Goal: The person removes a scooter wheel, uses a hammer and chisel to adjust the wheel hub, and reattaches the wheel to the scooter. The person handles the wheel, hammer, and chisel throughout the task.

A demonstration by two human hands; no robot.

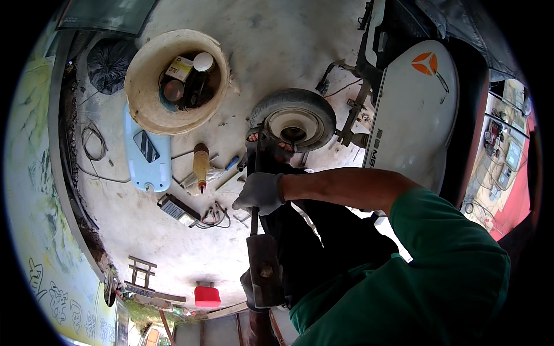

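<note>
My right hand (259, 193), in a grey glove, is closed round a long dark metal bar (254, 222). The bar's far end reaches the side of a tyre on a pale wheel rim (300, 120), beside my feet. A heavy hammer (265, 268) with a blocky, worn metal head is close in the foreground. My left hand (247, 288), also gloved in grey, is closed behind this head, which covers most of the fingers and the handle. The near end of the bar lines up with the hammer head; whether they touch I cannot tell.
A large pale bucket (135, 95) holds a jar and boxes. Near it lie a blue plastic panel (151, 167) with a phone, an amber bottle (201, 164), a blue-handled screwdriver (232, 162) and a grilled device (178, 209) with cables. A white vehicle panel (412, 121) stands right.
</note>
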